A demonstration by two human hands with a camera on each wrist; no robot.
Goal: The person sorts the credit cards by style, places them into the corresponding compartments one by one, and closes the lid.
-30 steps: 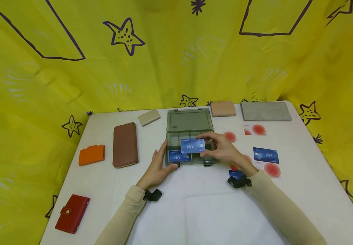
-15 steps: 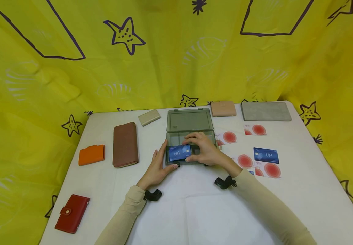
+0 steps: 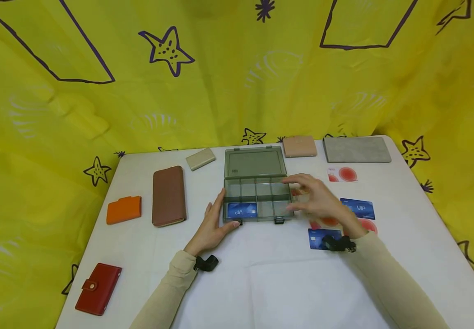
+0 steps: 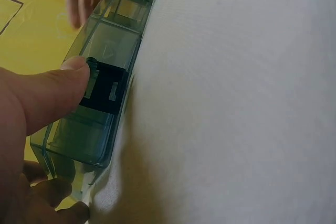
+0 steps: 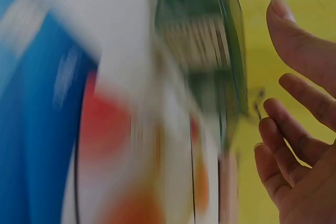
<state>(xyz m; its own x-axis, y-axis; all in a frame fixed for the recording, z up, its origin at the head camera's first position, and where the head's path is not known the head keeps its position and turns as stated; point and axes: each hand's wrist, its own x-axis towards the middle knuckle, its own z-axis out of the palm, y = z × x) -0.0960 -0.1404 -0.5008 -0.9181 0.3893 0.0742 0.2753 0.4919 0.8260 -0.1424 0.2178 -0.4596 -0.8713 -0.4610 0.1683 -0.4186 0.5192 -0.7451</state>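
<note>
A see-through green compartment box (image 3: 265, 209) lies with its lid (image 3: 255, 163) swung back. A blue VIP card (image 3: 242, 210) lies flat in its front-left compartment; the other compartments show no cards. My left hand (image 3: 210, 230) holds the box's front-left corner. Its thumb (image 4: 58, 90) presses by the front latch (image 4: 105, 87), and the fingers lie along the left side. My right hand (image 3: 316, 198) is just off the box's right edge, fingers spread and nothing between them. Beneath its wrist is another blue VIP card (image 3: 323, 238), and red-circle cards are partly hidden below the hand.
Right of the box lie a blue card (image 3: 358, 208) and a red-and-white card (image 3: 342, 174). A grey wallet (image 3: 357, 150) and a pink wallet (image 3: 300, 146) sit at the back. Brown (image 3: 168, 196), orange (image 3: 124, 209) and red (image 3: 98, 289) wallets and a beige case (image 3: 200, 159) are left.
My right hand lowered a blue VIP card into the front-left compartment, let go, and moved right, out of the box. My left hand has stayed at the box's corner.
</note>
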